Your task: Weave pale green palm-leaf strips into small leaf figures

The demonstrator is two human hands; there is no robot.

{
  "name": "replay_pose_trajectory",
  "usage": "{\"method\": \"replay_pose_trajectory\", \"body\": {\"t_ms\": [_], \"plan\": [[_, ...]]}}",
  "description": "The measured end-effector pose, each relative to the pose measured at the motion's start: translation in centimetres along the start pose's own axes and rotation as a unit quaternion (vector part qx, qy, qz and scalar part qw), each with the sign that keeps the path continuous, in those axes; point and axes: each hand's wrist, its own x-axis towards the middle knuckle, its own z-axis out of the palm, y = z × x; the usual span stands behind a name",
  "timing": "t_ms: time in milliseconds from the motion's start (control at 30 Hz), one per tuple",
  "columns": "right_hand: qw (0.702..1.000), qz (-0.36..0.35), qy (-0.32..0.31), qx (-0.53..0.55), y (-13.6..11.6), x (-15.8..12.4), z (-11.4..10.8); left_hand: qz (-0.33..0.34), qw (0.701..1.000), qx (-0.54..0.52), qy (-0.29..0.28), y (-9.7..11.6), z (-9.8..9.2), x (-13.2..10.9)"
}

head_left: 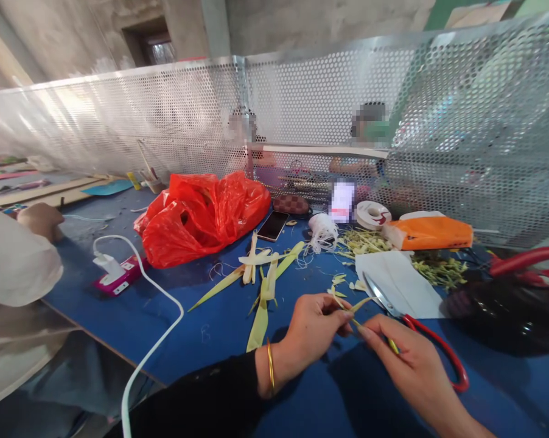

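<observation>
My left hand (314, 325), with a gold bangle at the wrist, pinches a thin yellow-green leaf strip (363, 302) between thumb and fingers. Close by, my right hand (409, 362) grips the same strip lower down; a greenish end (393, 346) pokes out between its fingers. Scissors (443, 348) with red handles lie partly behind the right hand, their blades resting on a white paper (400, 281). To the left of my hands are crossed pieces of pale leaf (269, 285) on the blue table (201, 365). The fingertips partly hide the strip.
A red plastic bag (201, 219), a phone (273, 225), white thread (323, 231), a tape roll (374, 215) and an orange tissue pack (432, 233) stand behind. A cable (165, 331) runs from a pink power strip (122, 277). A black bag (507, 310) is at right; a person's sleeve (16, 261) at left.
</observation>
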Motion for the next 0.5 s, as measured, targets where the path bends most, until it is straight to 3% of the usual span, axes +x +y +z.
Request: {"method": "replay_pose_trajectory", "body": {"t_ms": [100, 167, 233, 400, 500], "plan": [[0.995, -0.033, 0.088, -0.04, 0.0, 0.1, -0.7, -0.023, 1.0, 0.006, -0.006, 0.3, -0.1, -0.1], [0.981, -0.045, 0.169, -0.084, 0.2, 0.5, -1.2, -0.03, 0.998, 0.03, -0.04, 0.5, 0.0, -0.3], [0.973, -0.045, 0.199, -0.112, 0.4, 0.9, -1.6, -0.045, 0.993, 0.058, -0.088, 0.7, 0.1, -0.6], [0.999, -0.002, 0.038, 0.025, 0.1, 1.4, -1.3, -0.03, 0.972, 0.18, -0.15, 0.3, 0.1, -1.0], [0.997, 0.02, 0.022, 0.072, -0.3, 1.2, -0.7, -0.014, 0.962, 0.217, -0.168, -0.2, 0.0, -1.0]]}}
